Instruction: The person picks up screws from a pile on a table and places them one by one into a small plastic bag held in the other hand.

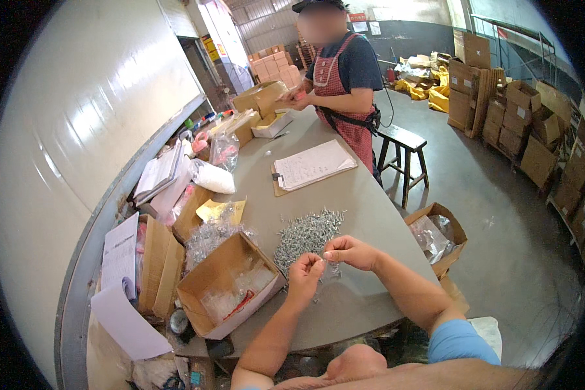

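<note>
A heap of small silvery metal pieces, which look like screws (309,237), lies on the grey table. Just at its near edge, my left hand (305,276) and my right hand (350,252) meet with fingertips pinched close together. Something small and clear, perhaps plastic, seems to show below the fingertips, too small to name. To the left of my left hand stands an open cardboard box (198,276) with clear plastic bags (224,299) and a red-handled item (240,305) inside. Behind that box lies a pile of clear bags that seem filled with small pieces (208,244).
A clipboard with paper (315,166) lies farther along the table (260,195). Across it stands a person in a red checked apron (335,78), hands around something pinkish. A black stool (403,140) and a carton of plastic (458,224) are right; papers and boxes line the left wall.
</note>
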`<state>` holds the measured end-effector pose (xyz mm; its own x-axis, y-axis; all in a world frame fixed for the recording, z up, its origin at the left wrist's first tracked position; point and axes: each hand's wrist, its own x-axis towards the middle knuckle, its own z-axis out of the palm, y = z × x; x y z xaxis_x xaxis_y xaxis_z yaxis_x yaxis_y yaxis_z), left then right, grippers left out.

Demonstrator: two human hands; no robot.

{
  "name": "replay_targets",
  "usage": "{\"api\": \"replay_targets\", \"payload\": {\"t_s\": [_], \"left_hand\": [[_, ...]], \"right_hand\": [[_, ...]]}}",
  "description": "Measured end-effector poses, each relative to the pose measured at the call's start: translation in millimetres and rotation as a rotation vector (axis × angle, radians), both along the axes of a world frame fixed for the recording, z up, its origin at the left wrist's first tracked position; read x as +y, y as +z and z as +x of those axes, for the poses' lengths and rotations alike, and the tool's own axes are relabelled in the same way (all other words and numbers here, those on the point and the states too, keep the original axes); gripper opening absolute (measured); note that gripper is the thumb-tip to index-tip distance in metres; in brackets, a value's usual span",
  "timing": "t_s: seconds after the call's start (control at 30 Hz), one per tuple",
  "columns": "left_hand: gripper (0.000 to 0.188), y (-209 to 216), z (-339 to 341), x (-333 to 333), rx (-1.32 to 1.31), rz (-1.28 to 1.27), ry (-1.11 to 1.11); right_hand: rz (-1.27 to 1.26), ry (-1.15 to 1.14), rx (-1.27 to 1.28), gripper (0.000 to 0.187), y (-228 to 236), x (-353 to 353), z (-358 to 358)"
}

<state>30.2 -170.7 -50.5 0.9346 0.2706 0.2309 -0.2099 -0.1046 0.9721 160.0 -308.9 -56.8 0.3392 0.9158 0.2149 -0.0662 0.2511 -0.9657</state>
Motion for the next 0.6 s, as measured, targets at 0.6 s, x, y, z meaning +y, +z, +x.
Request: {"api": "replay_targets", "payload": {"t_s": [0.6], "left_hand": [[0.011, 0.2, -0.4, -3.1, 0.081, 0.015, -0.098]], "right_hand": [[0.009, -0.118, 0.006, 0.021, -0.4, 3.5, -0.9]]}}
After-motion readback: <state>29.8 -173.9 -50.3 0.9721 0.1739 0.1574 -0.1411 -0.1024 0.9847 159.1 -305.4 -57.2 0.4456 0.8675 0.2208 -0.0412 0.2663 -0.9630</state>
